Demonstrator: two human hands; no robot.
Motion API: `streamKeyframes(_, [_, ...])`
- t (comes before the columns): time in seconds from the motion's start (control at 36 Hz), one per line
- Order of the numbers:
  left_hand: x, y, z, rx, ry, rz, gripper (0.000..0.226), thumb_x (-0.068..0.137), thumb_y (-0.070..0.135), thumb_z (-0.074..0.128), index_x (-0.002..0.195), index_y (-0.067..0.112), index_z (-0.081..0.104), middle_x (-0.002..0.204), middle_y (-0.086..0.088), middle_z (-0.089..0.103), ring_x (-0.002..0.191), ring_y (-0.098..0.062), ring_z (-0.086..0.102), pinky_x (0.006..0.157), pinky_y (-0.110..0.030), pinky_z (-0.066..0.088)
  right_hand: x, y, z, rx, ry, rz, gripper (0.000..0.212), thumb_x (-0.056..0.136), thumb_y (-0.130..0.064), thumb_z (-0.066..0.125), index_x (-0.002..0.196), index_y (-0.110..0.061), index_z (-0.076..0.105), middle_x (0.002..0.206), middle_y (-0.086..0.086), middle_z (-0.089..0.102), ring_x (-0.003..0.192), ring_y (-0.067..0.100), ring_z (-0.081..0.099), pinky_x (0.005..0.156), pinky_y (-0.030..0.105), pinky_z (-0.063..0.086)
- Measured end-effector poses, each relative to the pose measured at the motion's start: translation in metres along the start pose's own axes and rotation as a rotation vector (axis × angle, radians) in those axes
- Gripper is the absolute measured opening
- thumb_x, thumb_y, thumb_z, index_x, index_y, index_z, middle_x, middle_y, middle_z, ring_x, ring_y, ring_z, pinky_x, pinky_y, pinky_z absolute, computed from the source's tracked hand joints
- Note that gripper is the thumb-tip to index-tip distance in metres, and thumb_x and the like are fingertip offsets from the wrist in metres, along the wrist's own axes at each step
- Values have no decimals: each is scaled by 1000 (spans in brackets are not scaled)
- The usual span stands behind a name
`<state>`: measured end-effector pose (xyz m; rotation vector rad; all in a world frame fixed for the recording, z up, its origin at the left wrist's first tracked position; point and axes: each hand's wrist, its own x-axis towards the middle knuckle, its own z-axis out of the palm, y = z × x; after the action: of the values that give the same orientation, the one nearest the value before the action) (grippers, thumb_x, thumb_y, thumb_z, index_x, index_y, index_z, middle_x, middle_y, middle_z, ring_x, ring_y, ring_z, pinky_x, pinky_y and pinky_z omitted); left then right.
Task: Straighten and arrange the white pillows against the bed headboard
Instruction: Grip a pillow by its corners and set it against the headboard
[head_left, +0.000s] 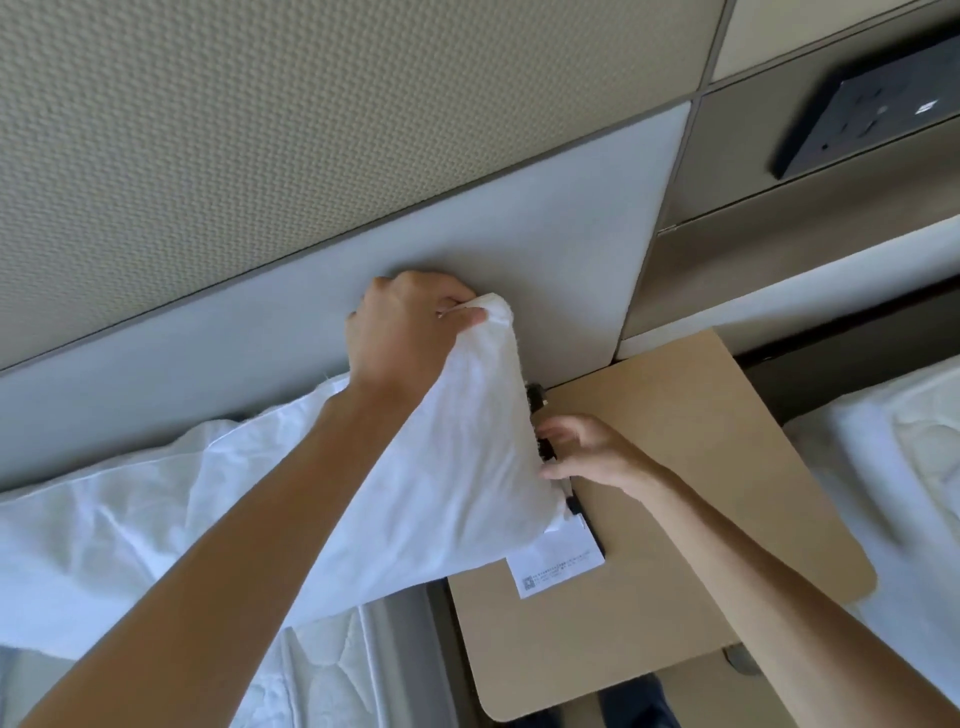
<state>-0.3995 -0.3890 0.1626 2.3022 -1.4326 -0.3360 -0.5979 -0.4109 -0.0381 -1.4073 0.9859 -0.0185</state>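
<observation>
A white pillow (415, 467) leans against the grey padded headboard (545, 249), its right end sticking out over the bedside table. My left hand (405, 332) is shut on the pillow's upper right corner and holds it up against the headboard. Lower down, my right hand (592, 452) rests with its fingers apart on the pillow's right edge, above the table. A second white pillow or bedding (78, 545) lies rumpled further left along the headboard.
A tan bedside table (701, 441) stands to the right of the bed, with a white paper card (558, 564) and a black device (545, 447) partly under the pillow. A dark socket panel (872, 109) is on the wall. Another white bed (904, 467) is at right.
</observation>
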Motion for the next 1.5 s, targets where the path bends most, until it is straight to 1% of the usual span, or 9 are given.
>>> streamKeyframes(0.14, [-6,-9,-13,-271,-175,66,22,80,21,77,101,16,74,94,9,74,88,0,68,86,-10,50,-26,-89,-19,126,25,-193,49,77,-23,83,122,-25,64,118,-12,70,113,3,61,98,26,49])
streamKeyframes(0.31, [-20,-66,-44,-151,-225,47,36,72,22,84,105,13,72,93,6,73,88,2,66,76,3,41,-35,-154,-24,139,214,-374,31,86,-24,74,116,-16,68,109,-6,74,101,3,67,85,14,50])
streamKeyframes(0.42, [-33,-107,-65,32,-237,27,35,70,18,85,101,12,73,92,2,71,87,-10,65,77,-4,44,-30,-165,-13,89,321,-424,20,88,-20,72,107,-13,71,103,-1,74,95,7,69,80,18,53])
streamKeyframes(0.53, [-44,-138,-68,169,-216,16,21,74,18,82,91,10,73,83,2,62,83,-21,63,80,-36,53,-23,-164,-5,-11,448,-409,6,87,-22,71,89,-28,72,89,-9,74,84,6,68,72,14,50])
streamKeyframes(0.67, [-51,-153,-62,147,-55,55,3,82,7,72,80,5,70,80,-4,62,77,-26,60,68,-24,37,-26,-171,-5,-155,562,-422,4,87,-19,69,86,-22,72,78,-15,67,72,1,60,61,0,38])
streamKeyframes(0.81, [-50,-153,-63,69,95,97,2,81,2,71,80,1,69,81,-11,65,74,-25,58,67,-20,35,-25,-171,-8,-144,632,-382,9,85,-18,70,78,-24,69,74,-17,65,68,-4,57,65,14,42])
streamKeyframes(1.06, [-59,-191,-88,-33,-160,48,26,76,22,80,100,17,72,90,7,66,84,-10,62,75,-3,41,-27,-171,-6,-126,609,-367,7,86,-15,68,81,-20,71,78,-7,68,73,6,57,67,13,43])
streamKeyframes(1.17, [-61,-220,-103,98,-130,15,13,76,16,80,85,9,72,79,0,64,76,-25,63,74,-35,52,-29,-173,-4,-134,615,-355,6,85,-13,69,81,-17,72,81,1,68,75,11,55,69,21,43])
streamKeyframes(1.5, [-77,-239,-88,74,253,93,5,84,9,69,80,9,66,83,-3,62,71,-27,60,62,-45,54,-33,-181,7,-223,740,-348,12,83,-19,72,95,-16,73,75,-12,64,64,-8,55,73,19,47])
